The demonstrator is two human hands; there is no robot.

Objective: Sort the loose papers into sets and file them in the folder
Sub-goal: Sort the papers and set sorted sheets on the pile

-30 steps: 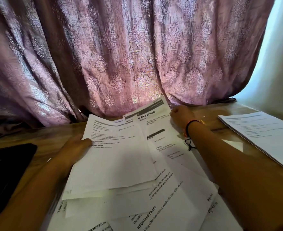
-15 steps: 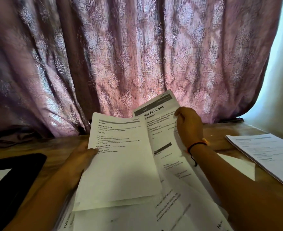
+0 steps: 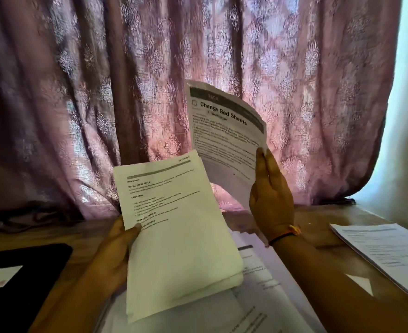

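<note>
I see the left grip (image 3: 116, 255) clamped on a thin stack (image 3: 179, 236) above the table (image 3: 318, 219). The right grip (image 3: 270, 200) pinches the bowed Change Bed Sheets page (image 3: 224, 131) by one edge, so I fear it could slip or crease.

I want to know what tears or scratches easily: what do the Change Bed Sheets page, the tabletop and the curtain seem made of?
Change Bed Sheets page: thin matte printer paper; it curls limply.
Tabletop: wood or wood-look laminate, brown grain, slight sheen.
Curtain: woven fabric, pinkish, with shiny patterned motifs, hanging in folds.
</note>
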